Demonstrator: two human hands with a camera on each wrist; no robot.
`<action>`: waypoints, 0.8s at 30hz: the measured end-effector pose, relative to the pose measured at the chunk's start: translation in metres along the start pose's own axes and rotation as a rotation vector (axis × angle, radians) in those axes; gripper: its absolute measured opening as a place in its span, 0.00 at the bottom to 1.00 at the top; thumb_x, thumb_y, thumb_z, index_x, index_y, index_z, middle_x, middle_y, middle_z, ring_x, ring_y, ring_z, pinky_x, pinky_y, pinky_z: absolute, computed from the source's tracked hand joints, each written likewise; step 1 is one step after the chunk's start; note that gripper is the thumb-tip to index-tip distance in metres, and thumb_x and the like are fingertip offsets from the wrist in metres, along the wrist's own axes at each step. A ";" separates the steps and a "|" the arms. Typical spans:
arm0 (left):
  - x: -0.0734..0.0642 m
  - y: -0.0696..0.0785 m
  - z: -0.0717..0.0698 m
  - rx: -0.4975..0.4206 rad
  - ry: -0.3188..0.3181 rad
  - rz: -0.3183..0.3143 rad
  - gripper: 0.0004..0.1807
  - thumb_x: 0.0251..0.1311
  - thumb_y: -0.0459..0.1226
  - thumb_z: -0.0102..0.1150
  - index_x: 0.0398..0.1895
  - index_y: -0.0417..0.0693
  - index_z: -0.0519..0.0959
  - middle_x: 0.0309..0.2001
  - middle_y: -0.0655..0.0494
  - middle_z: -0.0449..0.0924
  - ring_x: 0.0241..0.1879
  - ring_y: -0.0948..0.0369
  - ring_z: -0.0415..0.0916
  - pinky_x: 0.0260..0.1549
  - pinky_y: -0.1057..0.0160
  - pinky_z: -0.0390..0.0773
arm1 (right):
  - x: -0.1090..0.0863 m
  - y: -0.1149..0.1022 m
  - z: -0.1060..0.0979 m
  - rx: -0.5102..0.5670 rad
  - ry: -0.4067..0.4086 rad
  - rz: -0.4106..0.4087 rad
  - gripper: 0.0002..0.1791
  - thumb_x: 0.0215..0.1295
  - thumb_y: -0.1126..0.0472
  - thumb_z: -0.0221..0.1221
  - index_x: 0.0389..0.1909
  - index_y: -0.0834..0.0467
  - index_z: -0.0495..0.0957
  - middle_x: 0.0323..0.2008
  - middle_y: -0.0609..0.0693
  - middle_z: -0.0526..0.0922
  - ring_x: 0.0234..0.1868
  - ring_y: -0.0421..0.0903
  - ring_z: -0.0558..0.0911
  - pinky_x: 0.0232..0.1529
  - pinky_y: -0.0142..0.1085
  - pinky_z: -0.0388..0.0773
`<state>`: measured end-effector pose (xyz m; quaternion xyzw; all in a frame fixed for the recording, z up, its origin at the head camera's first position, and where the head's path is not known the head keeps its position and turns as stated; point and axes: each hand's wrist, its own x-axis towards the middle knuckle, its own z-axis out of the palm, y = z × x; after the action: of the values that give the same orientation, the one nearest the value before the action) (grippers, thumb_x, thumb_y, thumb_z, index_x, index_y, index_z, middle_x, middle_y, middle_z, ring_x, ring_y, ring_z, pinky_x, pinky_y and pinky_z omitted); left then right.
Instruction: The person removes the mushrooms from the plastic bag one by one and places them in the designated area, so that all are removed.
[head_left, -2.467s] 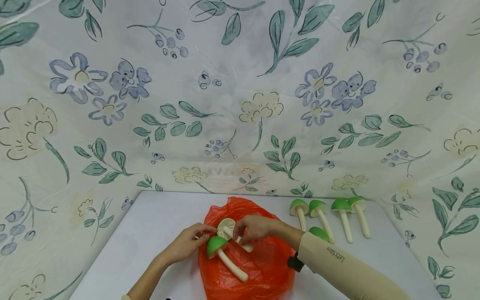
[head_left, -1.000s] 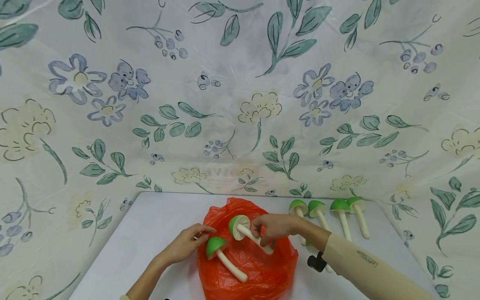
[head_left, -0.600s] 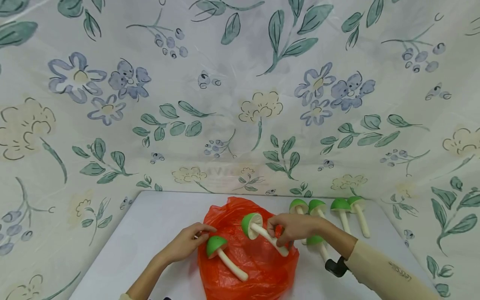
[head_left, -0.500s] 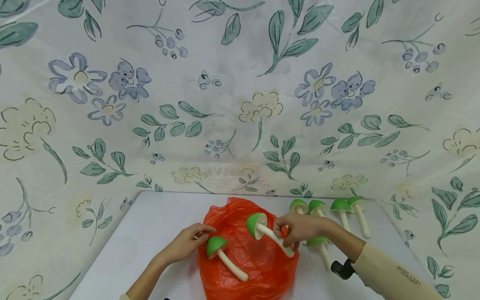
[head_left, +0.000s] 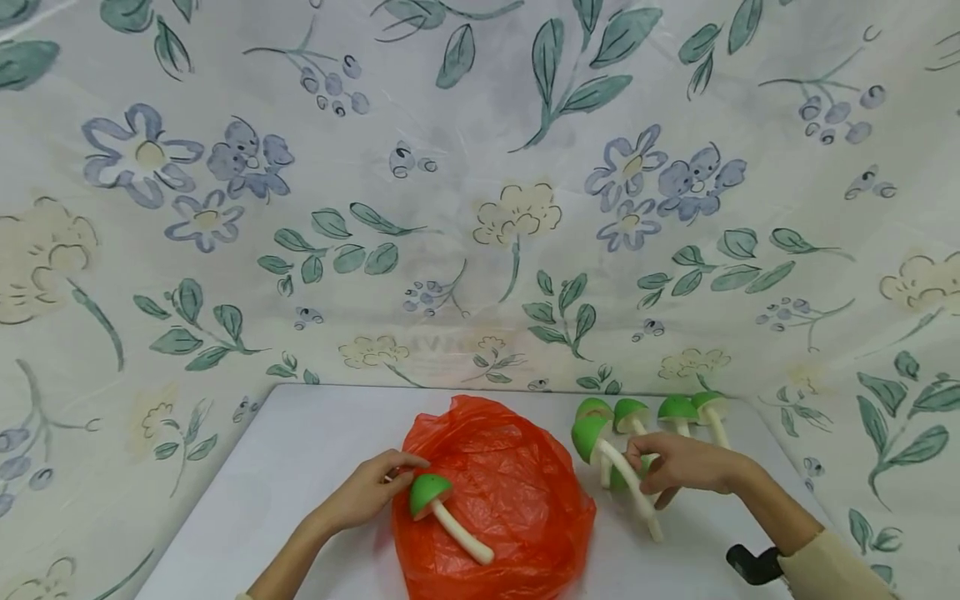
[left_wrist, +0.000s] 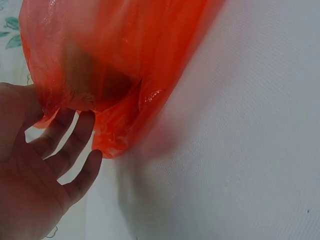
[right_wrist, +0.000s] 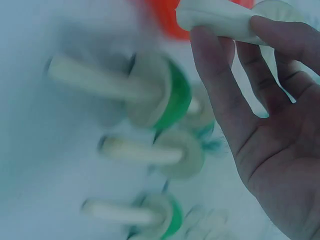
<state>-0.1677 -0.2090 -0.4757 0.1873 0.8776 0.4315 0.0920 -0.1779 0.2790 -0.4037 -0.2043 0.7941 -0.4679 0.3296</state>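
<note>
My right hand (head_left: 690,467) pinches the pale stem of a toy mushroom (head_left: 587,439) with a green cap, held over the table just right of the red plastic bag (head_left: 525,492). Close up in the right wrist view, thumb and fingers grip the stem (right_wrist: 220,20) near its end. At the bag's left edge, my left hand (head_left: 367,492) holds the thin plastic; the left wrist view has its fingers (left_wrist: 75,142) bent against the bag's rim. Another green-capped mushroom (head_left: 463,533) lies on the red plastic beside the left hand; whether it is inside the bag I cannot tell.
Several more green-capped mushrooms (head_left: 678,410) lie at the table's back right, partly hidden behind the right hand. One cap (head_left: 619,477) shows just below the held stem. A flower-patterned cloth (head_left: 480,208) rises behind the white table (head_left: 322,425).
My right hand has lifted one mushroom off the red bag and carried it right, past the bag's edge. The left hand and the other mushroom on the bag have stayed put.
</note>
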 end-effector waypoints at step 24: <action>0.000 -0.002 0.000 -0.001 -0.004 0.006 0.14 0.74 0.35 0.52 0.57 0.49 0.81 0.54 0.53 0.80 0.47 0.55 0.73 0.41 0.64 0.77 | -0.055 0.074 -0.038 0.145 0.065 0.040 0.19 0.66 0.70 0.57 0.36 0.73 0.53 0.30 0.49 0.65 0.34 0.46 0.77 0.41 0.52 0.84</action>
<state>-0.1688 -0.2104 -0.4772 0.1905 0.8766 0.4321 0.0925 -0.1679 0.3723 -0.4375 -0.1484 0.7724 -0.5240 0.3268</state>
